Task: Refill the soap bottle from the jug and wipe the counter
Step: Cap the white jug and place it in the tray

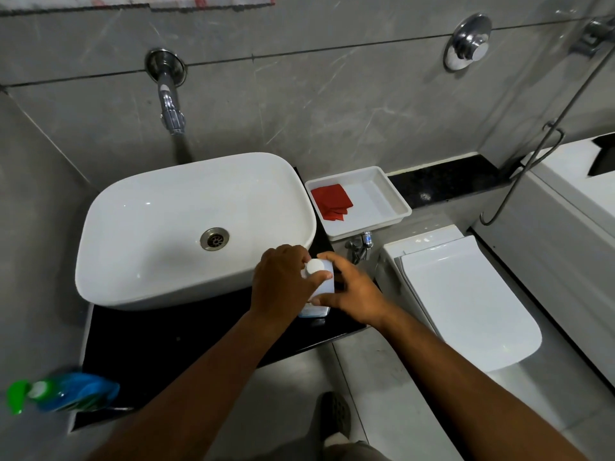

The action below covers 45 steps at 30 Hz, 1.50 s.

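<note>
Scene: a bathroom seen from above; a white basin (196,227) sits on a black surface (186,331) in the middle of the frame.
Soap bottle: a small white bottle (321,287) with a round white cap (315,266) stands on the surface just right of the basin, centre of the frame.
Left hand: the left hand (283,281) wraps the bottle's left side, thumb across the top near the cap.
Right hand: the right hand (352,291) closes on the bottle's right side, fingers curled round it.
Jug: a blurred blue container with a green cap (63,392) lies at the lower left edge; whether this is the jug cannot be told.
Wiping cloth: red folded squares (332,202) lie in a white tray (396,197), right of the basin.
Progress: the cap looks to be on, so the task seems early; opening, pouring and wiping all appear left to do.
</note>
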{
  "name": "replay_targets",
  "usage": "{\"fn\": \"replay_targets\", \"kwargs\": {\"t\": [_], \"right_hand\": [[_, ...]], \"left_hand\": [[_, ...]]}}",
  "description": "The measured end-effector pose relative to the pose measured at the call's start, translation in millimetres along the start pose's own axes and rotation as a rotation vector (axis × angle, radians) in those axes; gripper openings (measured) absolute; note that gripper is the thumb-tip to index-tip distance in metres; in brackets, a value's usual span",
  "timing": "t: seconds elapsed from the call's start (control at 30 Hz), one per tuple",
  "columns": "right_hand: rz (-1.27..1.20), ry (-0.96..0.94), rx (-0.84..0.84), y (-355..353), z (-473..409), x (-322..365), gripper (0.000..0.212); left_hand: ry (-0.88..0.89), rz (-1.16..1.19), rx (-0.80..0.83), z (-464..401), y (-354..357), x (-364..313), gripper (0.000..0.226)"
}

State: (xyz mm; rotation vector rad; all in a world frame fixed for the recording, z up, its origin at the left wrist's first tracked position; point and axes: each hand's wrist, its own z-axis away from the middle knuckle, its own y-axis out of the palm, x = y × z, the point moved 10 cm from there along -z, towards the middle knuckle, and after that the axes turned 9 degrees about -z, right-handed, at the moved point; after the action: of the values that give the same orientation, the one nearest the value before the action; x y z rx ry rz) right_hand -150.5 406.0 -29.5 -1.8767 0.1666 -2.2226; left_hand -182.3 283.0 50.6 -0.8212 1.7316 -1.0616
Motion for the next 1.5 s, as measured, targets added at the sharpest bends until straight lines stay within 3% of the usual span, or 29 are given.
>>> {"fn": "replay_targets", "kwargs": {"t": [0.13, 0.27, 0.37, 0.73, 0.9, 1.03, 1.13, 1.2, 1.3, 1.5], "right_hand": [[-0.013, -0.011, 0.006, 0.1, 0.1, -0.1, 0.073], [0.013, -0.011, 0.004, 0.2, -1.4, -0.9, 0.072], [0.008, 0.003, 0.007, 0.5, -2.2, -3.1, 0.074], [0.052, -0.011, 0.091, 2.6, -4.1, 4.9, 0.070], [0.200, -0.015, 0.110, 0.5, -7.3, 12.6, 0.079], [0.338, -0.050, 0.072, -0.9, -8.3, 20.0, 0.074], [0.219, -0.054, -0.066, -30.5, -0.2, 12.9, 0.073], [0.116, -0.054, -0.201, -69.2, 5.2, 6.3, 0.074], [0.097, -0.046, -0.297, -131.3, 1.4, 2.3, 0.072], [0.217, -0.021, -0.289, -216.5, -53.2, 7.4, 0.074]], "left_hand": [[0.185, 0.050, 0.101, -7.3, 5.1, -16.7, 0.035], [0.067, -0.044, 0.120, -13.8, 7.5, -1.2, 0.055], [0.062, -0.090, 0.111, -13.4, 10.4, -1.7, 0.053], [0.406, 0.010, 0.102, -11.1, -1.0, -25.3, 0.034], [0.334, 0.082, 0.116, -8.2, 0.0, -17.0, 0.038], [0.252, 0.108, 0.101, -3.1, 2.1, -5.0, 0.057], [0.094, 0.249, 0.010, 5.2, 6.2, 13.2, 0.053], [0.062, 0.253, 0.042, 10.8, 24.1, 13.9, 0.044], [0.200, 0.108, 0.164, 8.7, 65.7, -17.5, 0.051], [0.318, -0.160, 0.283, -52.8, 137.9, -72.3, 0.089]]}}
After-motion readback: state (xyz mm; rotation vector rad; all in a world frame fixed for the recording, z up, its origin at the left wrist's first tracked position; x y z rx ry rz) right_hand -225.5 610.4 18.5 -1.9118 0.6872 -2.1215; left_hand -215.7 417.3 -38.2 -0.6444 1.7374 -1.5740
